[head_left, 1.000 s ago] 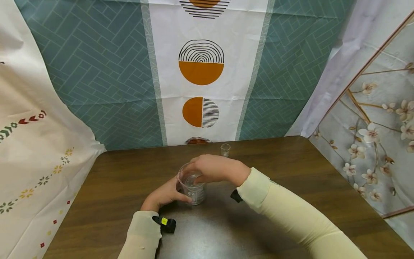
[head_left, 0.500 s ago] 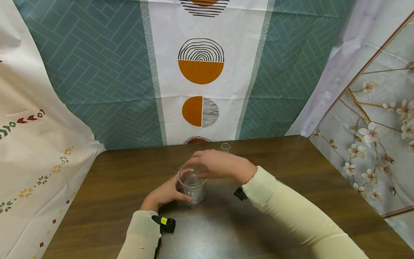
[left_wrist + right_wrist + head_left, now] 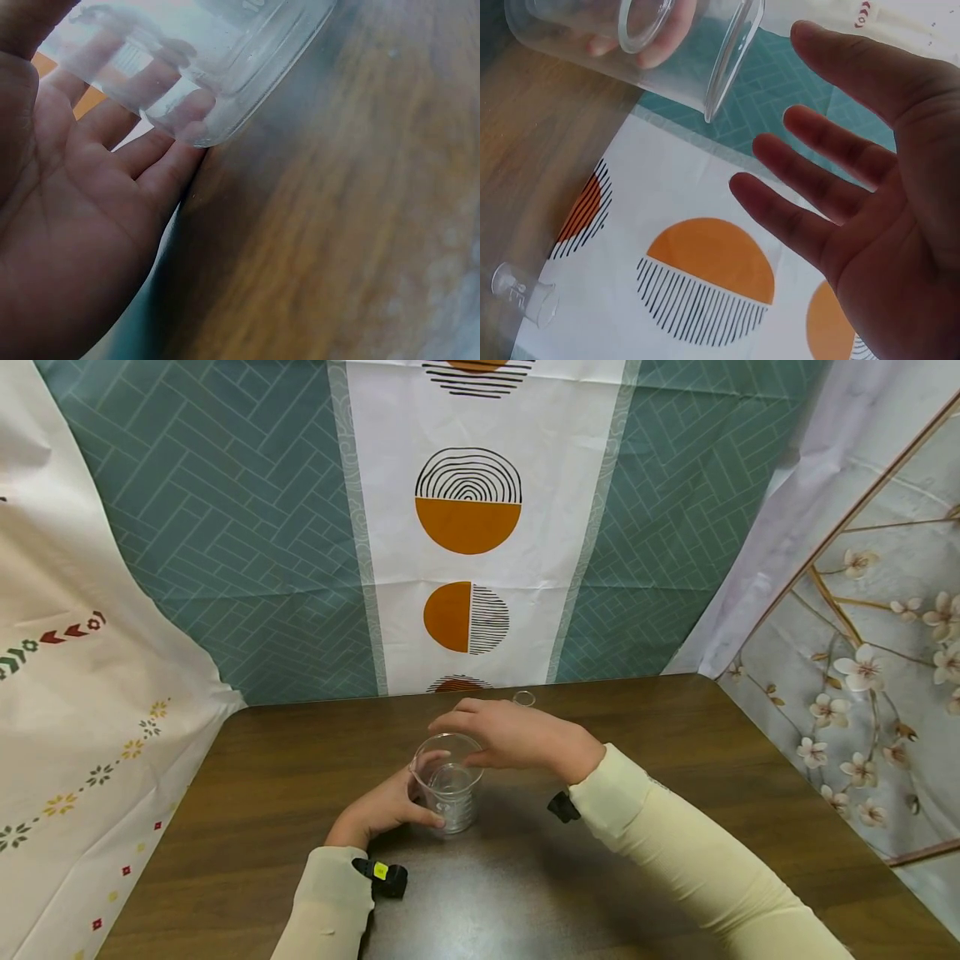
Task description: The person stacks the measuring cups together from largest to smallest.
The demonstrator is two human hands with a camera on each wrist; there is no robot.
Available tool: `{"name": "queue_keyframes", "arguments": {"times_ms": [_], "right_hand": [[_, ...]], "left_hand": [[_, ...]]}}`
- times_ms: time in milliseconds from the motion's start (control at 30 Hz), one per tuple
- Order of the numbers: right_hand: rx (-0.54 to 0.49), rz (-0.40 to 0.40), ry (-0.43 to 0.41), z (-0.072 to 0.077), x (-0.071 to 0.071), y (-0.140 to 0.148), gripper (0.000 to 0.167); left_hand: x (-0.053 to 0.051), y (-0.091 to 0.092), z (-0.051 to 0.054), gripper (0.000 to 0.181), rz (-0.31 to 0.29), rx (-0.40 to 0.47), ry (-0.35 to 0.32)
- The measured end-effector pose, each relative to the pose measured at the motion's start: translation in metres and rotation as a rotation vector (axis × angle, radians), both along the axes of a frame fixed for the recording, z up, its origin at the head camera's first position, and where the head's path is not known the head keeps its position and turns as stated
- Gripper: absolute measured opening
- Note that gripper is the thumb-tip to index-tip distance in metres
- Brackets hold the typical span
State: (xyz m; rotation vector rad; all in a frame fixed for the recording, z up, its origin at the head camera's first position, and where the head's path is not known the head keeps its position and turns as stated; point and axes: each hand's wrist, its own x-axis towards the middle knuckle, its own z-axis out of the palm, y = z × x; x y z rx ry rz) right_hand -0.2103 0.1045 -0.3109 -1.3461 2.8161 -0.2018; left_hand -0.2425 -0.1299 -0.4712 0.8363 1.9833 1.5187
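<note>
A large clear glass beaker (image 3: 459, 818) stands upright on the table, and a smaller beaker (image 3: 453, 779) sits inside it. My left hand (image 3: 384, 810) grips the large beaker's left side, thumb in front and fingers around the back. Through its glass, the left wrist view shows those fingers (image 3: 191, 109). Just above and right of the rim, my right hand (image 3: 521, 735) hovers with loosely bent fingers. The right wrist view shows that hand (image 3: 855, 180) holding nothing, apart from the rim.
A tiny glass beaker (image 3: 524, 698) stands near the table's back edge, partly hidden behind my right hand; the right wrist view shows more of this tiny beaker (image 3: 526, 298). Patterned cloths (image 3: 285, 568) hang behind and beside the wooden table (image 3: 247, 827).
My right hand has lifted out of the large beaker's mouth and shifted up and right, its fingers loosened. The left hand and the large beaker have stayed in place.
</note>
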Motion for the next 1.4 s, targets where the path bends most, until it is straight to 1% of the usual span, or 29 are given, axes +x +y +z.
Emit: {"name": "queue_keyframes", "arguments": {"times_ms": [267,400,500,700,900,1167,1267,1400], "right_hand": [[0.000,-0.030,0.001,0.004,-0.005,0.006,0.064],[-0.006,-0.023,0.029,0.006,-0.008,0.010,0.063],[-0.019,-0.019,0.051,0.007,-0.010,0.013,0.061],[-0.042,-0.034,0.018,0.003,-0.011,0.018,0.054],[-0.049,-0.045,0.011,-0.004,-0.016,0.023,0.053],[-0.047,-0.082,-0.001,-0.004,-0.022,0.033,0.050],[-0.032,-0.084,-0.007,-0.004,-0.024,0.035,0.046],[-0.038,-0.096,-0.015,-0.005,-0.027,0.038,0.044]], "left_hand": [[-0.003,0.001,0.004,0.094,0.016,-0.012,0.002],[-0.004,0.001,0.006,0.093,0.019,-0.013,-0.011],[-0.005,0.002,0.006,0.091,0.023,-0.012,-0.004],[-0.002,0.001,0.003,0.092,0.013,-0.018,0.013],[0.002,-0.001,-0.001,0.095,0.007,-0.015,0.009],[0.002,0.000,0.000,0.094,0.015,0.009,0.006],[0.002,0.000,0.000,0.094,0.010,0.006,0.001],[0.001,0.000,0.001,0.094,0.016,-0.001,0.001]]}}
